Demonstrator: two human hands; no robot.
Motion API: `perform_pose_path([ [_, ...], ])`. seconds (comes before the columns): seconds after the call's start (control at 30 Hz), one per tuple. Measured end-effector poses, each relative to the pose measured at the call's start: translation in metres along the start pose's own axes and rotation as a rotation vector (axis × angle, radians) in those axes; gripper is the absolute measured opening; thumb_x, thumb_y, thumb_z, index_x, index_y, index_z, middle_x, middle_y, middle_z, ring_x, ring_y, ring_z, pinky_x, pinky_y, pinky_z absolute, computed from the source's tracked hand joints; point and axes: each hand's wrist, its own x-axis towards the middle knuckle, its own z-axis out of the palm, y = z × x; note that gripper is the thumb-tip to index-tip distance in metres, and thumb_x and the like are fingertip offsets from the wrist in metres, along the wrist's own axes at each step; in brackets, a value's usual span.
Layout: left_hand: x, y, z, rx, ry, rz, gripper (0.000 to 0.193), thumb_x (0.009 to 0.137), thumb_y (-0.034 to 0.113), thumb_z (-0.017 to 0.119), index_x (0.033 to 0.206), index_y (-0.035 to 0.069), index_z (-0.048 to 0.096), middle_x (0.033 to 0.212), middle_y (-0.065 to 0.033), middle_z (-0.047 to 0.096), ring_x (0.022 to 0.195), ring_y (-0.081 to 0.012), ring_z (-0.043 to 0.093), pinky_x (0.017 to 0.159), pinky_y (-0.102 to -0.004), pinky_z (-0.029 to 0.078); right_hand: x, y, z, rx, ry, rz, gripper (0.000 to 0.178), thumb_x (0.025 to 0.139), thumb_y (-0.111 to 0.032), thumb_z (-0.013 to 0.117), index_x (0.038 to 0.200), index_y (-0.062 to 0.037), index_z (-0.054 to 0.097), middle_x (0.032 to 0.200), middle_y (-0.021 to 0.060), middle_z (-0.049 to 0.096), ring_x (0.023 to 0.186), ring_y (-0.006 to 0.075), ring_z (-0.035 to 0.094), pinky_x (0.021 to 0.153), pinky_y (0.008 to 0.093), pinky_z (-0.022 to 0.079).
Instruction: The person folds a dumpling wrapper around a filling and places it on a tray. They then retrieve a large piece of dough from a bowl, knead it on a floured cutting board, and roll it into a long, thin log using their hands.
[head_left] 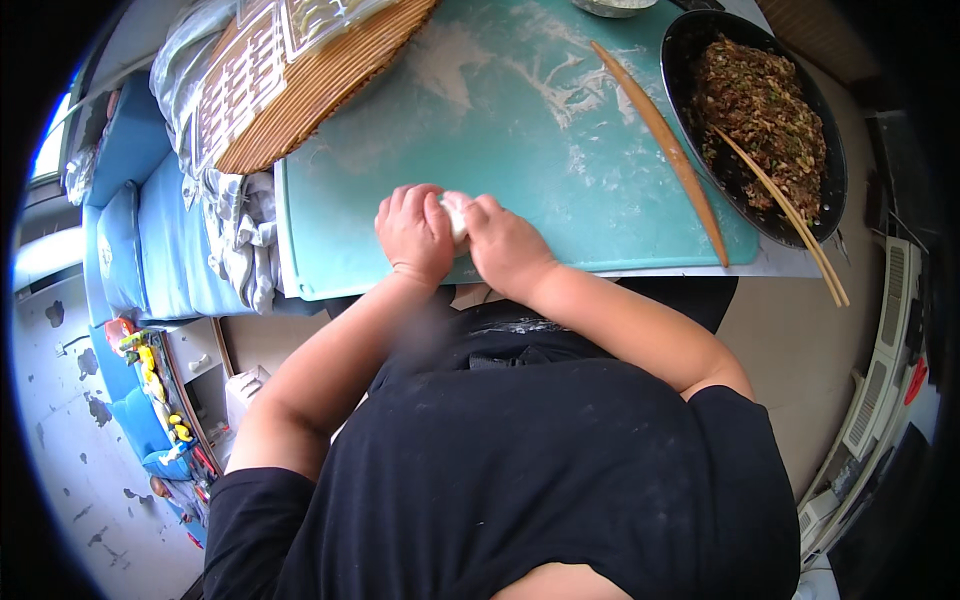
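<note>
My left hand (417,233) and my right hand (507,247) meet above the near edge of a teal mat (400,160). Between them is a piece of white dough (456,216), with the fingers of both hands closed around it. Most of the dough is hidden by my fingers, so I cannot tell if anything is wrapped inside. A tapered wooden rolling pin (665,140) lies on the mat to the right, apart from my hands. Loose flour (440,65) is smeared over the mat's far part.
At the right, a black pan (685,100) holds chopped filling (765,110), with chopsticks (785,205) leaning over its near rim. A round woven tray (330,85) at the far left carries clear plastic trays (240,95). Part of a bowl (612,6) shows at the far edge.
</note>
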Motion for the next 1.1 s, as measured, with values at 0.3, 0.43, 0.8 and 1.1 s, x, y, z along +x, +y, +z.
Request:
perform_pose_path([
  [0.3,0.091,0.012,0.036,0.220,-0.155,-0.049,0.030,0.088,0.033,0.044,0.088,0.012,0.065,0.092,-0.0093,0.064,0.088,-0.0326,0.057,0.078,-0.0440,0.043,0.035,0.022,-0.029,0.161,-0.070,0.541,0.052,0.084,-0.026,0.059,0.123,0.0034,0.040,0.071,0.0118,0.061,0.064,0.0230,0.061,0.059,0.0343,0.048],
  [0.43,0.106,0.015,0.036,0.135,-0.225,-0.161,0.039,0.089,0.041,0.041,0.095,0.010,0.065,0.087,-0.0106,0.065,0.084,-0.0338,0.059,0.076,-0.0437,0.045,0.070,0.007,-0.027,0.504,-0.176,0.799,0.051,0.083,-0.029,0.055,0.120,0.0023,0.041,0.098,0.0252,0.062,0.092,0.0418,0.059,0.080,0.0455,0.048],
  [0.8,0.008,-0.005,-0.001,-0.193,0.014,-0.298,0.023,0.085,0.023,0.050,0.098,0.007,0.060,0.088,-0.0109,0.064,0.084,-0.0309,0.058,0.078,-0.0404,0.044,0.009,-0.015,0.000,-0.090,-0.067,-0.027,0.039,0.086,-0.016,0.047,0.123,-0.0053,0.041,0.093,0.0177,0.056,0.077,0.0354,0.060,0.067,0.0456,0.049],
  [1.1,0.085,0.003,0.034,0.018,-0.049,0.020,0.019,0.082,0.027,0.051,0.089,0.013,0.062,0.080,-0.0043,0.064,0.082,-0.0278,0.057,0.076,-0.0402,0.042,0.027,0.015,-0.035,0.244,-0.155,0.575,0.056,0.085,-0.028,0.059,0.125,0.0059,0.038,0.085,0.0133,0.062,0.064,0.0208,0.062,0.062,0.0341,0.050],
])
